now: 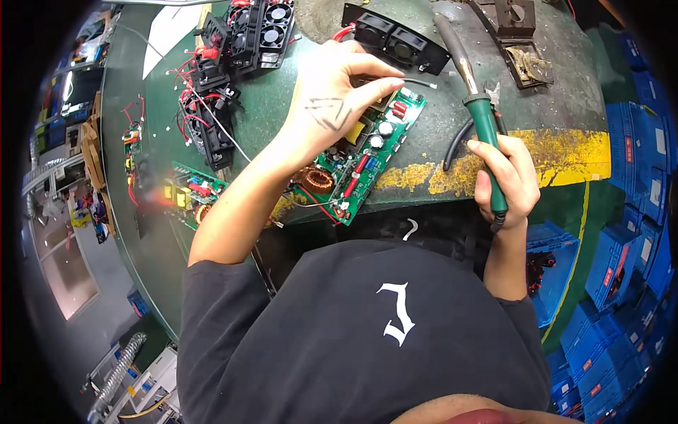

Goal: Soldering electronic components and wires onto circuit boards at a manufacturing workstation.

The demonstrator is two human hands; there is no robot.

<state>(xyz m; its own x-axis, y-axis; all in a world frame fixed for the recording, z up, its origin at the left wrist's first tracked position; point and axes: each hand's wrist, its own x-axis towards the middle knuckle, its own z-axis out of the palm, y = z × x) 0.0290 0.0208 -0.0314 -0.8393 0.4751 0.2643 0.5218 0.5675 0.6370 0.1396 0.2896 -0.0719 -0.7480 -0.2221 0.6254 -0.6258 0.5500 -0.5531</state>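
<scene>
1. The left hand (326, 99), upper centre of the frame, has thumb and index fingertips almost meeting; a thin dark wire with a pale end (421, 83) emerges beside them, but whether they grip it I cannot tell.
2. The right hand (519, 173), right of centre, has its fingers curled round the green-handled soldering iron with a long metal barrel (484, 124), which points toward the top of the frame.
3. Beneath the left hand, at centre, lies the green rectangular circuit board with red and silver components (367, 185), a copper-wound ring coil (317, 181) near its lower left. If the iron is hot and swings left, it could scorch the board or the left fingers.
4. Just above the board, the black panel with two round fans (402, 49) sits close to the barrel; a careless tilt could melt its casing.
5. Behind the iron lies a black-handled hand tool with a silver head (494, 95); catching it could jolt the right hand.
6. At upper left, black square fans with loose red leads (273, 35) crowd the green worktop (268, 95); a forearm snagging a lead could drag them.
</scene>
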